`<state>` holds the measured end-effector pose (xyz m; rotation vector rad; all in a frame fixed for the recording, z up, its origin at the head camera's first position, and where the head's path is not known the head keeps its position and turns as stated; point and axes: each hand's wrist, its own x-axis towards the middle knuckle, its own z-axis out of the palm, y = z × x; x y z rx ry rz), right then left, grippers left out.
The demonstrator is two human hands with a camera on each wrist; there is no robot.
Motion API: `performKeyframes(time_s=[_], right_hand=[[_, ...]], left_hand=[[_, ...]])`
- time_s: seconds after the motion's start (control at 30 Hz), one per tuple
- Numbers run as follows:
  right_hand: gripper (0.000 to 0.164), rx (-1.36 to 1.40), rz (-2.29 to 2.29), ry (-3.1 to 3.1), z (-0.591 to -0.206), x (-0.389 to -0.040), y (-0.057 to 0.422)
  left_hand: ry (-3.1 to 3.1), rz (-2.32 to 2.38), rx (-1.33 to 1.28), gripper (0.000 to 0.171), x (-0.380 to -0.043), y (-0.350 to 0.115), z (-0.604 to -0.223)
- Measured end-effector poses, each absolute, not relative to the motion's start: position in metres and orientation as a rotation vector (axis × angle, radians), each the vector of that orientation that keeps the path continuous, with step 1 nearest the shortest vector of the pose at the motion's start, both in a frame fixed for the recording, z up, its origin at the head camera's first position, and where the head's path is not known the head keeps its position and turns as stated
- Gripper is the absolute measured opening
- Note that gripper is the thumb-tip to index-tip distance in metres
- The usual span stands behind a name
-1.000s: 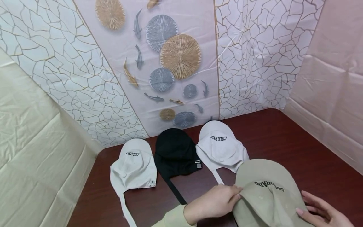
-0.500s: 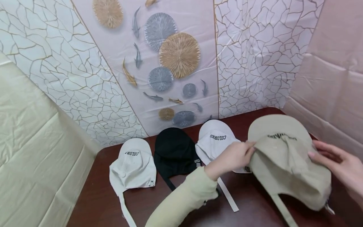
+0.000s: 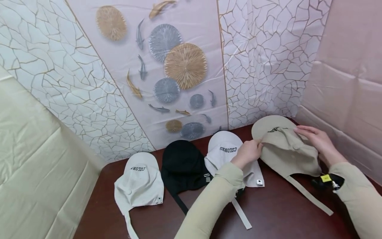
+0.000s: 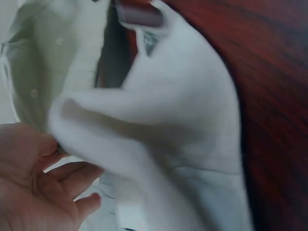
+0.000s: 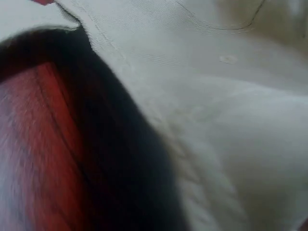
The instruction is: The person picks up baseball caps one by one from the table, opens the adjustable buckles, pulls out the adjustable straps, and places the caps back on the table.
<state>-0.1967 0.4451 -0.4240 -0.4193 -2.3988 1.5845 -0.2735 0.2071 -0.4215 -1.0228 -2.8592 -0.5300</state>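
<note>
A beige cap with dark lettering lies at the right rear of the table, brim toward the back wall and loose strap trailing forward. My left hand pinches the cap's left edge, where brim and crown meet. On the crown's right side rest the straight fingers of my right hand; its thumb is hidden. In the left wrist view, the left hand is at the beige cap's edge, beside a blurred white cap. Pale cap fabric fills much of the right wrist view.
Left of the beige cap, a white cap, a black cap and another white cap lie in a row on the dark red table. A patterned cloth hangs behind, with plain cloth at both sides.
Both hands have carried the beige cap from the front right toward the back, then down beside the white cap. The right hand's fingers have shifted onto the crown. The other caps stay put.
</note>
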Motion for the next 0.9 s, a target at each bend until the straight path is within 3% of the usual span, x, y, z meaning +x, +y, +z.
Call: performKeyframes(time_s=[0.23, 0.5, 0.73, 0.9], right_hand=[[0.062, -0.373, 1.762, -2.298, -0.447, -0.219, 0.437], [0.074, -0.37, 1.618, -2.442, -0.46, -0.232, 0.429], [0.078, -0.406, 1.61, -2.479, -0.455, -0.236, 0.437], [0.076, -0.405, 1.376, -2.532, -0.43, -0.241, 0.446]], left_hand=[[-2.933, -0.336, -0.955, 0.032, -0.283, 0.204, -0.433], [-2.921, -0.236, -0.907, 0.034, -0.286, 0.202, -0.439], [-2.951, -0.326, -1.047, 0.032, -0.297, 0.195, -0.43], [-2.985, -0.411, -1.143, 0.048, -0.322, 0.176, -0.402]])
